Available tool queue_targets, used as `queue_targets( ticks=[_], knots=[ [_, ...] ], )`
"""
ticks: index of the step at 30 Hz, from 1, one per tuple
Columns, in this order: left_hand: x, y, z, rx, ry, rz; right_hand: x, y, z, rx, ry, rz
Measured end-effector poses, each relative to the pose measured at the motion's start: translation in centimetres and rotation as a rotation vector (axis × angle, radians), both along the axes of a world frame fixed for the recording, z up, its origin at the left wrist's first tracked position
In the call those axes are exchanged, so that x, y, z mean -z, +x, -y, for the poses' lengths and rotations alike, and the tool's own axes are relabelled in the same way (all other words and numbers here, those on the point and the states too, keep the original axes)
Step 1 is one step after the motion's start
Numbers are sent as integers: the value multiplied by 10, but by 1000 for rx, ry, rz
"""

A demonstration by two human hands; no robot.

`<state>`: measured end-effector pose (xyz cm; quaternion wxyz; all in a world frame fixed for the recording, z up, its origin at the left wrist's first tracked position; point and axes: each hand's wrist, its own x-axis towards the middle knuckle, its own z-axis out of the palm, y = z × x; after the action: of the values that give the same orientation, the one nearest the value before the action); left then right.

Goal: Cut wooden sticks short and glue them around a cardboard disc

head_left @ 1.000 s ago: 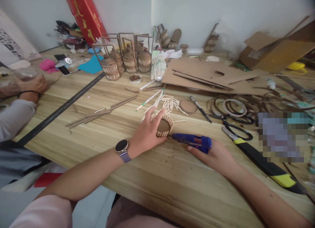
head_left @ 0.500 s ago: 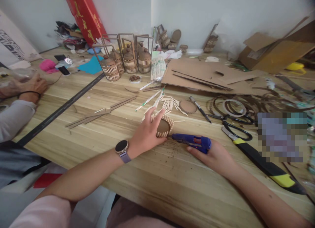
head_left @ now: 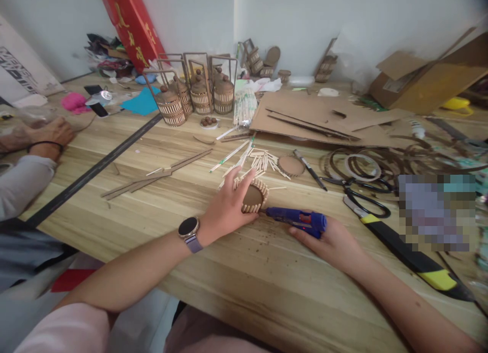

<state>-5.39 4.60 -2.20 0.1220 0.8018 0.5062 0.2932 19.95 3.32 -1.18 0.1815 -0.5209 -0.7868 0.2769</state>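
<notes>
My left hand [head_left: 229, 203], with a watch on its wrist, rests round the left side of a small round basket piece [head_left: 253, 196], a brown disc ringed by short upright wooden sticks. Thumb and fingers grip its rim. My right hand [head_left: 335, 241] is closed on a blue glue gun [head_left: 297, 220], whose nozzle meets or nearly meets the ring's lower right edge. A pile of short sticks [head_left: 263, 160] lies just behind the piece. Beside that pile is a brown cardboard disc with a rim [head_left: 291, 165].
Scissors [head_left: 368, 200], a yellow-black handled saw or knife [head_left: 407, 251] and coiled brown strips [head_left: 335, 162] lie to the right. Finished lidded baskets [head_left: 202, 96] stand behind, near a cardboard sheet [head_left: 305, 114]. At far left are another person's hands [head_left: 49, 134].
Almost nothing differs. Both hands, the ringed piece and the glue gun keep practically the same places.
</notes>
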Motion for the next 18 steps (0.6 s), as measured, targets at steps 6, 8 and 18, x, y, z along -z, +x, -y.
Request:
queue_targets(
  ticks=[6, 8, 18],
  knots=[
    [0, 0, 0, 9, 18, 15, 0, 1, 1, -3, -29, -3],
    [1, 0, 0, 12, 28, 21, 2, 0, 1, 1, -31, -18],
    [3, -1, -1, 17, 27, -6, -16, 21, -7, -127, -374, -258]
  ],
)
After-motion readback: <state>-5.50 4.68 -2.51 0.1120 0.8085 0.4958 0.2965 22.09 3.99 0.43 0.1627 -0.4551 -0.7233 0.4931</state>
